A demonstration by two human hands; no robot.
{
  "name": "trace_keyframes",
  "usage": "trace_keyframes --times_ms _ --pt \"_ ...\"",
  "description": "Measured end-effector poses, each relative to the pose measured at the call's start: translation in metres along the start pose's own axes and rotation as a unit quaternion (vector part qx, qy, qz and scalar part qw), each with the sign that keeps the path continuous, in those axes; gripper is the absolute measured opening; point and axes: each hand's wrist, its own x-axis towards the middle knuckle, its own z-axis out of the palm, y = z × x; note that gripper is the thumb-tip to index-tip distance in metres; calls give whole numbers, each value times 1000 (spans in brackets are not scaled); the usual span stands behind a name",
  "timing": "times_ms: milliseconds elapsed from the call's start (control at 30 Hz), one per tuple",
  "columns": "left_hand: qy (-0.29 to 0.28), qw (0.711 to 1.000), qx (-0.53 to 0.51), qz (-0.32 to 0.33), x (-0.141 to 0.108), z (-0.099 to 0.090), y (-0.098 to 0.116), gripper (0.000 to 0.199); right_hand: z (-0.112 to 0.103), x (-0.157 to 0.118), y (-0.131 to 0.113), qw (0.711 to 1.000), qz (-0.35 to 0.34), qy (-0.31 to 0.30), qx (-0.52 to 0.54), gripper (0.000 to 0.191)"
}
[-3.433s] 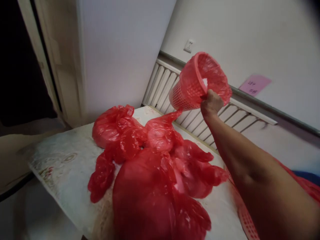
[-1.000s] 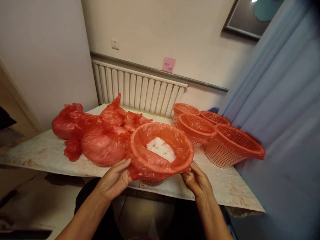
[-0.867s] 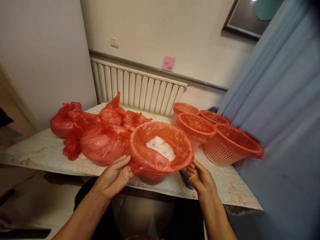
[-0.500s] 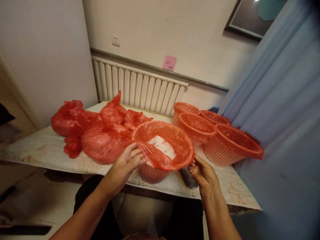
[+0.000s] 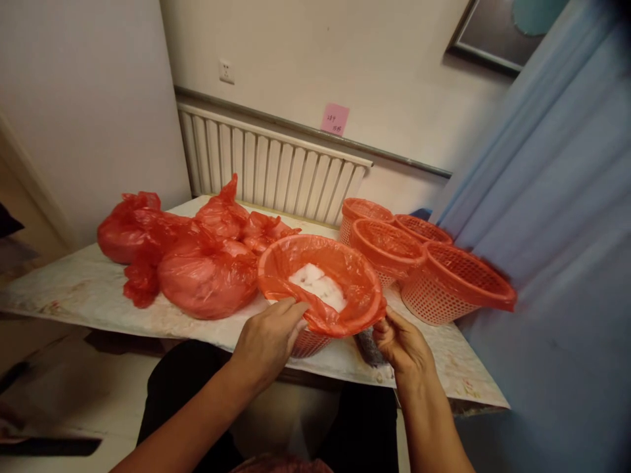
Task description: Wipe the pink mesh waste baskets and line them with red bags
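Observation:
A round red basket [image 5: 308, 343] stands near the table's front edge, lined with a thin red plastic bag [image 5: 357, 289] folded over its rim. White material [image 5: 318, 284] lies at the bottom inside the bag. My left hand [image 5: 271, 332] is closed on the bag at the basket's front left rim, fingers pressed together. At the right side of the rim, my right hand [image 5: 401, 345] pinches the bag's edge. A dark, fuzzy-looking object [image 5: 369, 348] lies on the table between the basket and my right hand, partly hidden.
Several filled red bags [image 5: 210, 279] sit on the left of the table [image 5: 64, 295]. More bag-lined baskets [image 5: 438, 289] stand at the right, beside a blue curtain [image 5: 557, 263]. Behind is a radiator [image 5: 266, 167] on the wall.
My left hand has moved right along the front rim and closed on the bag. The loose bag edge there now lies closer to the rim. My right hand has hardly moved.

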Motion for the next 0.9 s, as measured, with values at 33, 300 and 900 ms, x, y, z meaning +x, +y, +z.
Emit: trace_keyframes --times_ms 33,300,900 --pt "-3 1000 6 -8 1 -1 2 23 3 -1 -3 1000 11 17 7 11" --pt "2 999 -33 -28 7 -1 -9 18 8 22 -36 996 -72 18 -59 14" --pt "293 872 -250 -302 33 -7 -87 14 51 117 -52 855 -257 -7 -451 23"
